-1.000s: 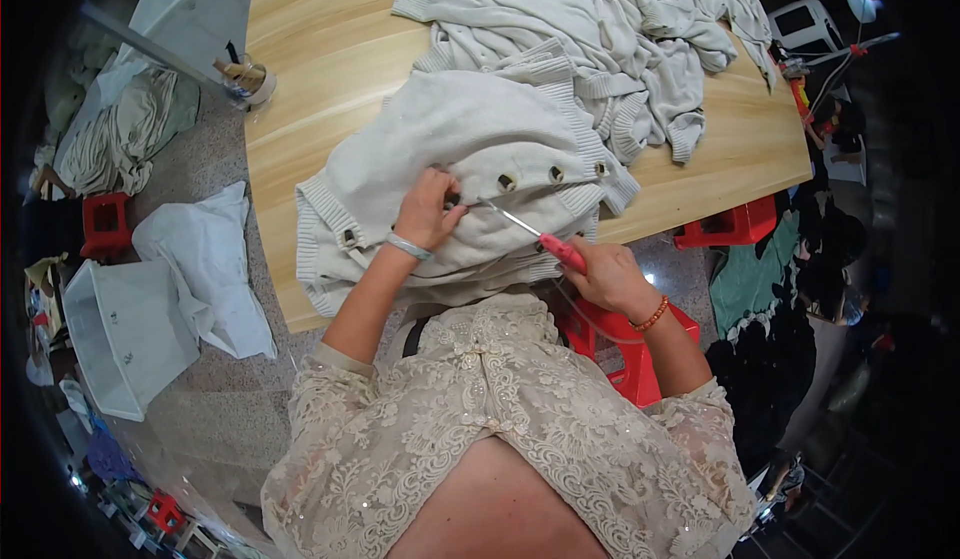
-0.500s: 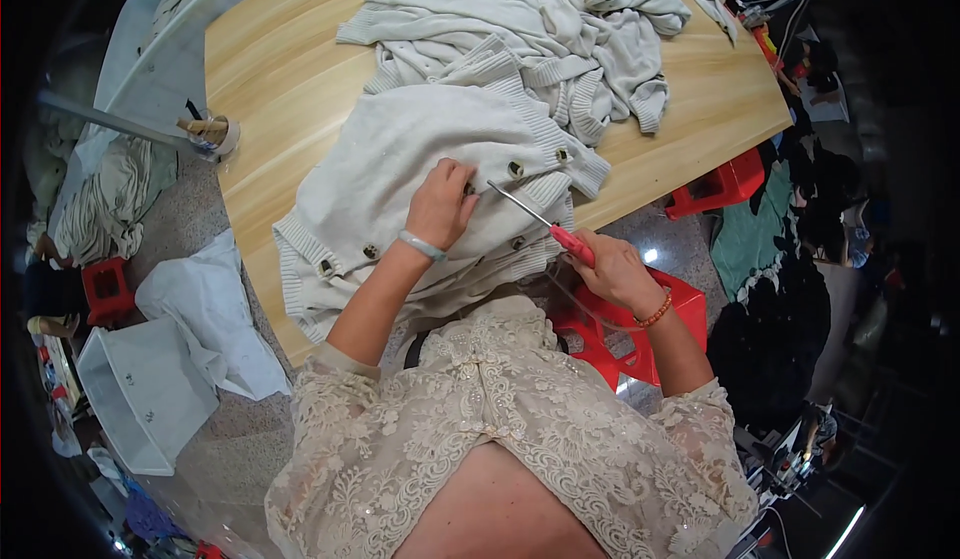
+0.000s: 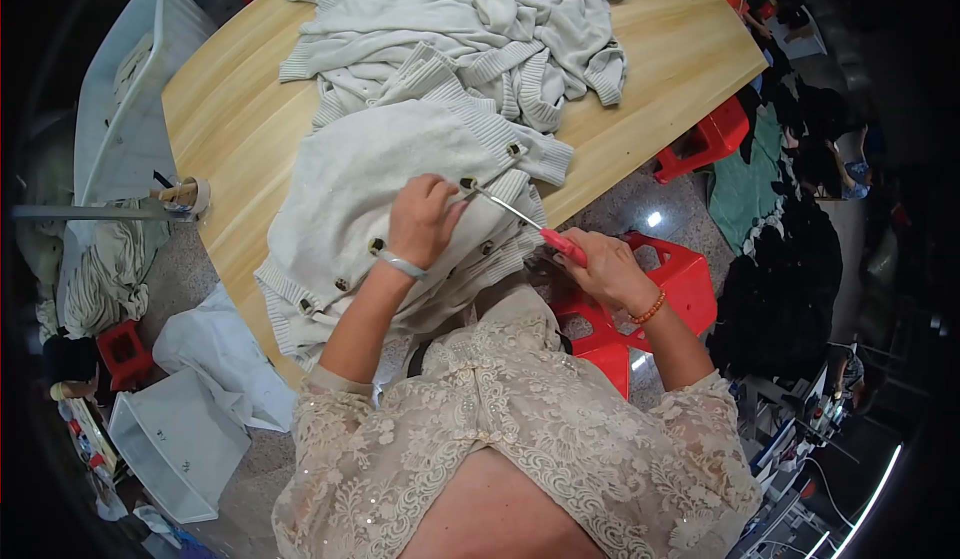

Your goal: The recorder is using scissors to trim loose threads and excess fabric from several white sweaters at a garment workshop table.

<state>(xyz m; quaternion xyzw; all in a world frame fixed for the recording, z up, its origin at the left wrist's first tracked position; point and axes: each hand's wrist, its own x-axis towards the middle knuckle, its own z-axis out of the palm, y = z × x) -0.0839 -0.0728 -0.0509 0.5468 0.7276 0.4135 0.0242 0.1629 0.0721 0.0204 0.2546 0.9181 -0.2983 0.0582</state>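
Note:
A pale grey knit cardigan (image 3: 370,159) with dark buttons lies on the table in front of me. My left hand (image 3: 423,221) rests on its front, fingers bent and pressed into the knit beside a button (image 3: 468,185). In my right hand (image 3: 605,269) is a slim tool (image 3: 558,244) with a pinkish-red handle and a long thin metal shaft; its exact kind does not show. The tip of the shaft reaches that button, close to my left fingertips. Whether tip and button touch is too small to tell.
More grey knitwear (image 3: 420,19) is heaped at the far side of the wooden table (image 3: 235,89). A cup of tools (image 3: 188,197) sits at the left edge. Red stools (image 3: 650,294) stand at the right, and a white bin (image 3: 185,439) lies at the lower left.
The view has shifted, moving the table leftward in the picture. The tool's tip has come to the button, and my left hand now sits just beside it.

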